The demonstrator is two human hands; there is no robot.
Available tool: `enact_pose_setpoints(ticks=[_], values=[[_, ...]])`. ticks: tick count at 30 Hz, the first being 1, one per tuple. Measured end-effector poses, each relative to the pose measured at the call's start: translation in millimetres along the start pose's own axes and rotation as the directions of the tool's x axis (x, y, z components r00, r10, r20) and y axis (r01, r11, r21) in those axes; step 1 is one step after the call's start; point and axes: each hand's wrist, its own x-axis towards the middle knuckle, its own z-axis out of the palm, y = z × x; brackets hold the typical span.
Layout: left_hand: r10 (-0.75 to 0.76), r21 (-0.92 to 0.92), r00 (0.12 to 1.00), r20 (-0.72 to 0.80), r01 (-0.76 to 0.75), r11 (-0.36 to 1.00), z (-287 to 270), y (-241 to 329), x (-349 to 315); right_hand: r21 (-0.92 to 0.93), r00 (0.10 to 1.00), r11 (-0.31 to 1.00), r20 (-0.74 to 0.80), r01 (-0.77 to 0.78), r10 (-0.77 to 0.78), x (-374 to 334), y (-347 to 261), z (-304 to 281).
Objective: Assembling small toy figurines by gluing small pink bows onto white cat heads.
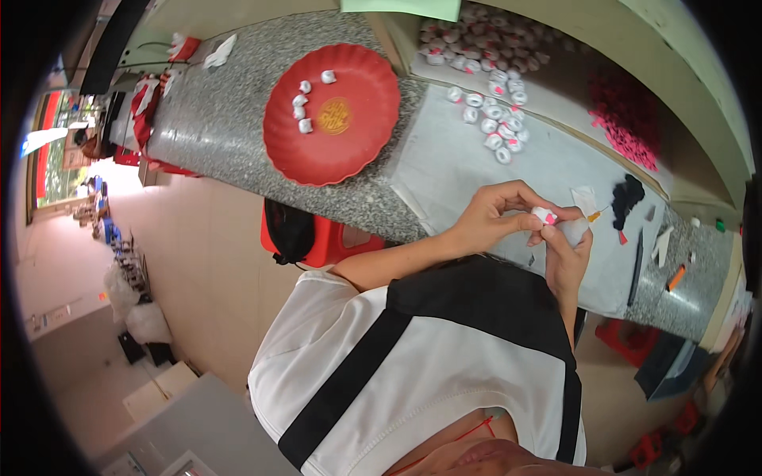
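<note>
My left hand (508, 213) pinches a small white rounded piece with a pink patch (544, 215) between thumb and fingertips, over the white sheet (468, 190). From the other side the fingers of my right hand (562, 252) close on the same piece. Against my right palm is a pale, translucent rounded object (573, 231), partly covered by the fingers. An orange tip with a thin needle (595, 216) shows just beside it; whether the two are joined I cannot tell. Several similar white pieces, some ring-shaped with pink patches (500, 131), lie on the sheet beyond my hands.
On the granite counter (214, 111), a red scalloped plate (369, 119) holds several white pieces. A shelf compartment holds more white pieces (484, 36); another has a pink heap (627, 127). At right are a black crumpled cloth (627, 200) and an orange stick (675, 278). A red stool (329, 242) stands below.
</note>
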Motion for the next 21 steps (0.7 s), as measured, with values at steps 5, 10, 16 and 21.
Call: enact_pose_setpoints(ticks=[5,10,16,21], values=[[-0.006,-0.045,0.991,-0.136,0.0,0.999,-23,3,-12,-0.016,0.982,0.984,0.068,-0.175,0.175,19,12,16],[0.542,0.859,0.773,-0.331,0.01,0.511,-98,55,-29,-0.105,0.994,0.99,0.039,-0.097,0.101,22,-6,8],[0.428,0.939,0.893,-0.137,-0.021,0.343,-83,40,0,-0.084,0.995,0.996,-0.093,-0.027,0.019,12,-13,-17],[0.23,0.985,0.963,-0.143,0.115,0.13,-59,-6,30,-0.116,0.998,0.992,-0.051,0.039,-0.045,1,-12,-21]])
